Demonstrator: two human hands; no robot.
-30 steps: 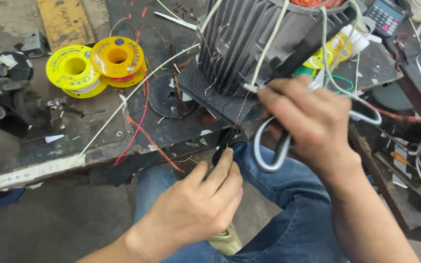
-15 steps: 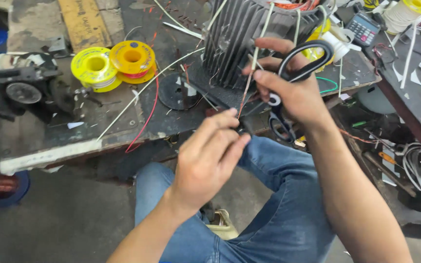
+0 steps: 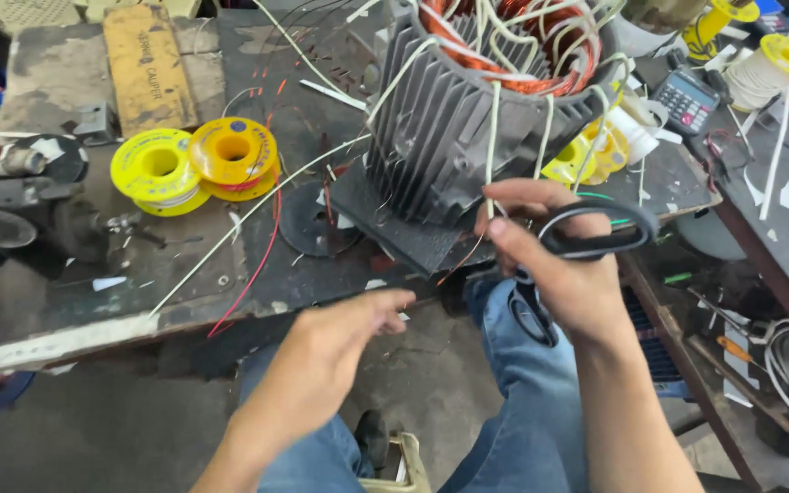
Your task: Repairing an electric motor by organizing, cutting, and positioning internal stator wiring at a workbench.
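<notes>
**Hands at the stator, scissors parked in the palm**

At the front edge of the dark, scarred workbench [image 3: 66, 310], the ribbed grey metal motor housing [image 3: 440, 137] stood with its copper-orange windings [image 3: 504, 46] exposed at the top; thin white sleeved leads [image 3: 495, 137] trailed down its fins. The right hand [image 3: 568, 265] pinched one of those leads between thumb and forefinger, just below the housing; the black-handled scissors [image 3: 586, 242] hung from its other fingers, blades pointing down toward the lap, seemingly kept there so that the fingertips stayed free for the wire. The left hand [image 3: 340, 351] hovered lower, open and empty, fingers loosely spread toward the bench edge, touching nothing. Two yellow plastic spools [image 3: 194, 164] sat well apart on the left; a small dark calculator [image 3: 687, 96] lay to the right of the housing.
</notes>
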